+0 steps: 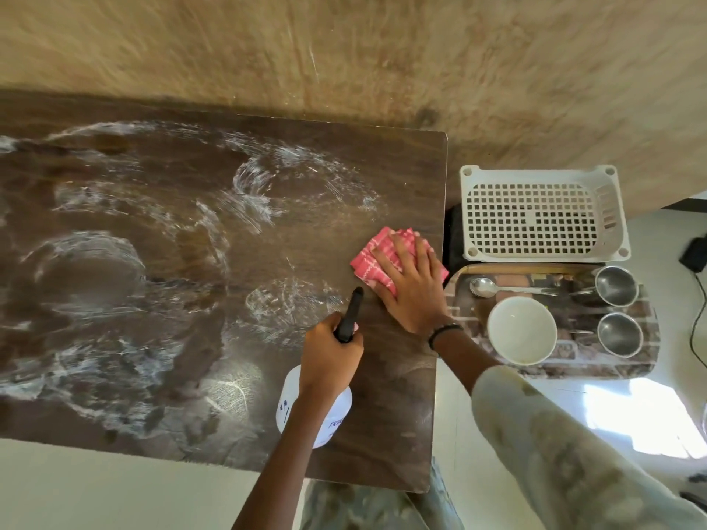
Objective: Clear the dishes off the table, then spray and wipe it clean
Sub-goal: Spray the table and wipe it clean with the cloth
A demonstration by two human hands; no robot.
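Note:
The dark wooden table (153,239) carries white foamy streaks across its left and middle parts. My right hand (411,285) lies flat on a folded pink checked cloth (373,258) near the table's right edge. My left hand (331,355) grips the black trigger head of a white spray bottle (338,413), whose nozzle points toward the cloth. Off the table to the right, a patterned tray (646,338) holds a white bowl (522,330), a spoon (486,288) and two steel cups (616,285), (619,334).
A white perforated plastic basket (543,212) stands behind the tray, against the tan wall. A black cable and a dark device (694,256) lie on the pale floor at far right. The table's right edge ends beside the tray.

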